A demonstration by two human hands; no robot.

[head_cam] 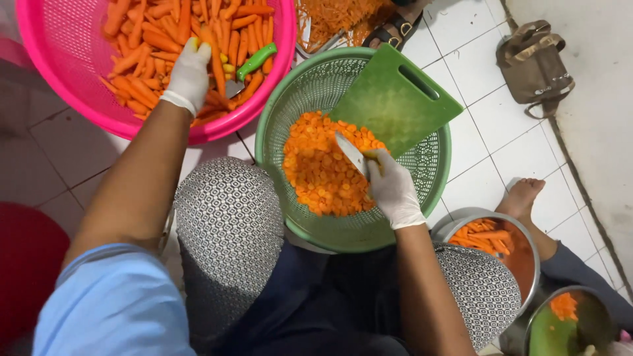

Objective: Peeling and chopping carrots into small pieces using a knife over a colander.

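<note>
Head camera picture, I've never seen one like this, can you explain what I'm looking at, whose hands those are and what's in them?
There is no machine here. One camera sits on a person's head and looks straight down, so you see their own arms, lap and the tiled floor below.

Both hands wear white gloves. The left hand reaches into a pink basket of peeled carrot sticks and has taken hold of one; a green-handled peeler lies among them. The right hand holds a knife over a green basket holding sliced carrots. A green cutting board leans in that basket.

At lower right, another person's bare foot rests beside a metal bowl of carrots. A brown bag lies by the wall.
</note>
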